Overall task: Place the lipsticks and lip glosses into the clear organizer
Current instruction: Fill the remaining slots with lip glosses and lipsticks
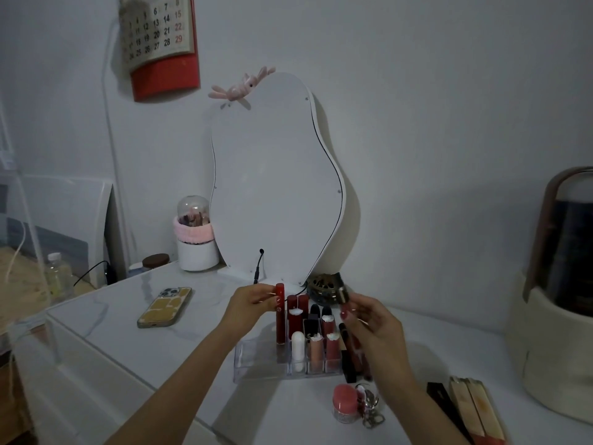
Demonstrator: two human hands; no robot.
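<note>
The clear organizer (256, 361) stands on the white table in front of me, with several lipsticks and glosses upright in its compartments. My left hand (248, 305) pinches the cap of a tall red lip gloss (280, 316) that stands upright at the organizer's left middle slots. My right hand (369, 326) is raised over the organizer's right side, shut on a dark lipstick with a metallic cap (340, 292). A dark gloss tube (351, 345) leans at the organizer's right edge, below that hand.
A pink-lidded jar (345, 403) and a silver keyring lie in front of the organizer. Long boxed tubes (471, 409) lie at the right. A phone (165, 306) rests at the left. A wavy mirror (276, 181), a dark round dish and a brush holder stand behind.
</note>
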